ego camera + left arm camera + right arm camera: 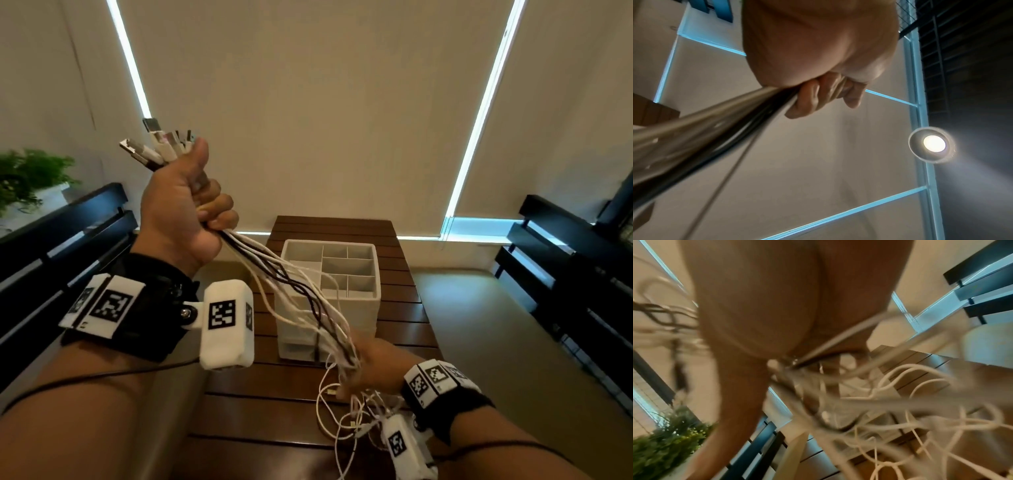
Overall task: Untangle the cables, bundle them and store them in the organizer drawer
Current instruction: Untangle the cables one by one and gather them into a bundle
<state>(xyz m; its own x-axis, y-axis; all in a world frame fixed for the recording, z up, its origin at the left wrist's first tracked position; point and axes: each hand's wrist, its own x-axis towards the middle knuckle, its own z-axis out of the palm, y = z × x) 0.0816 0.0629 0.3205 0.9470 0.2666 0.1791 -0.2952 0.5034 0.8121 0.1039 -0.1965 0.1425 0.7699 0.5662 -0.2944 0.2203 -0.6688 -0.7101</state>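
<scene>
My left hand (191,209) is raised high and grips a bundle of white and dark cables (291,284) in its fist, with their plugs (157,144) sticking out above the thumb. The cables run taut down to my right hand (366,363), which holds them low over the table, in front of the white organizer (373,308). Loose white ends (342,421) dangle and loop below the right hand. In the left wrist view the fingers (818,97) curl round the blurred cable bundle (715,129). The right wrist view is blurred, with cables (879,402) trailing from the palm (777,313).
The organizer has several open top compartments (346,270) and stands on a dark slatted wooden table (267,418). Dark benches (51,246) flank both sides. A green plant (30,178) sits at the far left. Window blinds (308,102) hang behind.
</scene>
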